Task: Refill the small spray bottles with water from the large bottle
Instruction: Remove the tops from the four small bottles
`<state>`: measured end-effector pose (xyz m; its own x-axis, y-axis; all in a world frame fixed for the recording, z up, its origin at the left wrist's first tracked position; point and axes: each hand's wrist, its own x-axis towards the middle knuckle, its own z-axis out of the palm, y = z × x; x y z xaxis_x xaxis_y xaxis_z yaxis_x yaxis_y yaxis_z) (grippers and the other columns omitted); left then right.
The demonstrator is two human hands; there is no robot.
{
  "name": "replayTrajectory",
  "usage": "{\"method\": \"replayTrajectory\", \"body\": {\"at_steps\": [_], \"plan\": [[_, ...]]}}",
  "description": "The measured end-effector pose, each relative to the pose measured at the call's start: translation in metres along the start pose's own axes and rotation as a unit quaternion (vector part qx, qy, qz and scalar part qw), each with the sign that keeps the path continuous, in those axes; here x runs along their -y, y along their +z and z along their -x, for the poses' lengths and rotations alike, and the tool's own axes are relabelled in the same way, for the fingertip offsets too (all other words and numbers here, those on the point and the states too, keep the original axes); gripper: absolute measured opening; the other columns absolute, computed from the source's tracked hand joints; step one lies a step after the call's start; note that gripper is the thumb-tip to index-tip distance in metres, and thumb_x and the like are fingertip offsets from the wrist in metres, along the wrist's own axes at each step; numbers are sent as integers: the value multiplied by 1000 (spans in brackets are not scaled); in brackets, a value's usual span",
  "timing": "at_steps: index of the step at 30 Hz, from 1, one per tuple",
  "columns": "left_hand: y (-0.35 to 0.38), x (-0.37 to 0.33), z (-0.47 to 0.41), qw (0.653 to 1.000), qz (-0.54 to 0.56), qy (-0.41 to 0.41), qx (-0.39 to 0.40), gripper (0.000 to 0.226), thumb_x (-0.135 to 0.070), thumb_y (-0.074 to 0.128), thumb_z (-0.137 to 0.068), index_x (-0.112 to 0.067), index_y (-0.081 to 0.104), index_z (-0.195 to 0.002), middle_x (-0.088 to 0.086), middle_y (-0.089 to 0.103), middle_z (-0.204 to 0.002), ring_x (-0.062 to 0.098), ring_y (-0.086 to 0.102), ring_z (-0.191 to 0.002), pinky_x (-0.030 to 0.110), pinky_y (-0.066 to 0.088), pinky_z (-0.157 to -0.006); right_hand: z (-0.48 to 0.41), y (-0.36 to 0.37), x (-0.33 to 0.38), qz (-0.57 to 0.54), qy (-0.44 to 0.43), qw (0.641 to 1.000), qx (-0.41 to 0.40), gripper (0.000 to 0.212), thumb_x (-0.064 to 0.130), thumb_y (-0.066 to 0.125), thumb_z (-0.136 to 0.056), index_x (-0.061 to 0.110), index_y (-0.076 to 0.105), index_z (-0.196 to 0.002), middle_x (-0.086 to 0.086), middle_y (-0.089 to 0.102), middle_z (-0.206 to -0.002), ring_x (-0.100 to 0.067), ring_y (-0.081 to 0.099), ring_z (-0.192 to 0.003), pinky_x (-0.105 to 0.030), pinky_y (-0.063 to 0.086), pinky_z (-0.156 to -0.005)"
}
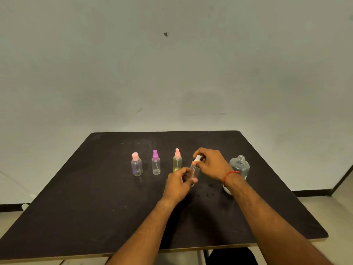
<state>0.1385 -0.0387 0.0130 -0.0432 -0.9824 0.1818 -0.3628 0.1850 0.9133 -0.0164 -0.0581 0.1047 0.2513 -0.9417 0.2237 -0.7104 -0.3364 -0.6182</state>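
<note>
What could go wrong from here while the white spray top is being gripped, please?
The large bottle stands uncapped just behind the wrist of the right hand; a backward swing could tip it and spill water. The left hand holds the small clear bottle close to the yellowish bottle, which a slip might knock over.

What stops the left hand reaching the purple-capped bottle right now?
Probably yes: nothing stands between the left hand and the purple-capped bottle, though its fingers hold the white-capped bottle.
</note>
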Motion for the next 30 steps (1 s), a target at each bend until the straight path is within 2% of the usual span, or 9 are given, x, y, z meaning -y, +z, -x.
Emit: {"method": "replayTrajectory", "body": {"at_steps": [2,4,11,18,21,24,26,30], "plan": [[2,0,1,1000,-15,14,-18,34,-23,80,-86,-24,70,-118,-12,72,-105,0,66,-101,18,52,-90,-1,1,4,38,30,999,-11,20,37,74,-83,22,62,-91,6,61,-79,-8,57,-72,-19,44,-67],[4,-2,1,999,-28,23,-24,32,-25,79,-86,-25,70,-117,-13,72,-104,0,66,-101,18,52,-89,-3,1,8,63,43,997,-5,21,39,73,-83,23,60,-85,6,59,-75,-8,55,-69,-18,40,-63],[1,-6,1,1000,-16,19,2,28,-21,79,-86,-33,70,-109,-15,72,-99,-2,67,-97,17,52,-87,1,-6,4,44,-10,998,36,12,28,71,-87,21,62,-86,2,63,-80,-12,58,-74,-18,39,-63],[0,-7,0,1000,-19,21,12,31,-19,79,-87,-25,71,-116,-13,73,-104,0,67,-102,21,52,-92,3,-12,3,47,-52,995,77,10,17,66,-89,24,59,-90,4,62,-88,-13,58,-82,-23,47,-74],[0,-8,0,1000,-22,16,5,29,-20,78,-87,-27,70,-115,-17,71,-103,-5,64,-100,13,47,-86,4,-11,3,30,-48,997,54,9,20,68,-89,25,60,-89,6,62,-86,-10,57,-79,-23,44,-73],[2,-11,0,999,-27,18,-9,32,-21,78,-88,-26,70,-118,-22,67,-99,-11,62,-96,7,43,-81,2,-7,5,28,-6,1000,-1,14,35,69,-87,23,61,-88,6,61,-79,-9,57,-72,-20,43,-66],[4,-12,-1,999,-33,19,-15,33,-22,79,-87,-25,70,-119,-22,67,-98,-10,62,-96,8,43,-82,0,-4,8,54,21,998,-13,19,39,70,-86,23,60,-87,6,59,-76,-10,57,-70,-18,41,-61],[4,-10,-1,999,-36,21,-13,31,-23,79,-87,-25,70,-117,-15,72,-103,-3,65,-99,17,50,-89,-1,-5,8,54,1,999,7,11,27,70,-88,22,60,-86,4,61,-79,-10,58,-73,-17,40,-62]]}}
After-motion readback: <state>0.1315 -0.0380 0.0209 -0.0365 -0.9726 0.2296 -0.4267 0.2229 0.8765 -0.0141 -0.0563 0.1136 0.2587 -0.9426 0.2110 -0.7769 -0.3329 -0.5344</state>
